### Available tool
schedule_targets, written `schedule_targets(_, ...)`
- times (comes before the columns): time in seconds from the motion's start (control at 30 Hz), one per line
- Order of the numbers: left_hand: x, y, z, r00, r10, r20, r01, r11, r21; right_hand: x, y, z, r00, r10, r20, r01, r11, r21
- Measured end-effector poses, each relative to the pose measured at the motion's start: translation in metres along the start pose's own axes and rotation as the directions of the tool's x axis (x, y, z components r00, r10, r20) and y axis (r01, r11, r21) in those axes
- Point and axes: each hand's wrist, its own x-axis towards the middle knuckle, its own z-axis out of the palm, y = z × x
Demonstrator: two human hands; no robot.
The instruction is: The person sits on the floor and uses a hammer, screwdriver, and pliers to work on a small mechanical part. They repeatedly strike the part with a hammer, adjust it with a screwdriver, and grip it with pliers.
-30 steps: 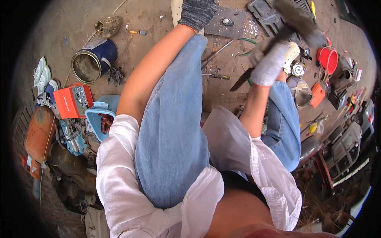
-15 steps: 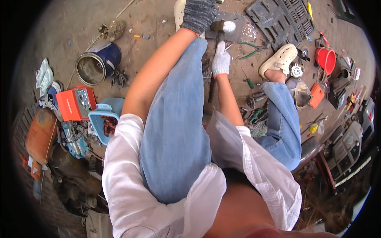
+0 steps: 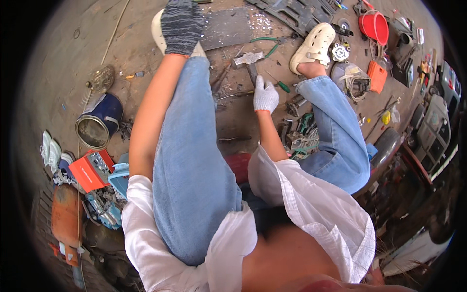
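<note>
My right hand (image 3: 266, 95), in a white knitted glove, grips the handle of a hammer (image 3: 252, 72). Its pale metal head lies toward the far side, just short of green-handled pliers (image 3: 270, 40). My left hand (image 3: 182, 29), in a dark grey knitted glove, is at the far edge of the view, over the cream clog (image 3: 158, 30) on my left foot. The fingertips there run out of the picture, so any grip is hidden. Beside that hand a flat dark metal plate (image 3: 224, 31) lies on the ground, strewn with white flecks.
A green-handled screwdriver (image 3: 283, 87) lies right of my right hand. Farther right are a black tool case (image 3: 296, 14), a red bucket (image 3: 373, 27) and an orange case (image 3: 377, 76). On the left stand a blue can (image 3: 104, 117), a red box (image 3: 90, 170) and a light-blue basin (image 3: 118, 181).
The hammer has come away from beside my left hand, nearer my body, with my right hand still on its handle. The whole view has shifted, and more of the metal plate shows.
</note>
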Motion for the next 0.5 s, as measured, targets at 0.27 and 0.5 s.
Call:
schedule_targets(0.27, 0.0, 0.0, -0.002, 0.997, 0.074, 0.018, -0.075, 0.99, 0.117, 0.138, -0.041, -0.017, 0.846, -0.382, -0.372, 0.39, 0.919, -0.058)
schedule_targets(0.5, 0.007, 0.02, -0.008, 0.998, 0.014, 0.06, -0.015, 1.0, 0.02, 0.168, -0.057, -0.043, 0.871, -0.37, -0.322, 0.442, 0.877, 0.187)
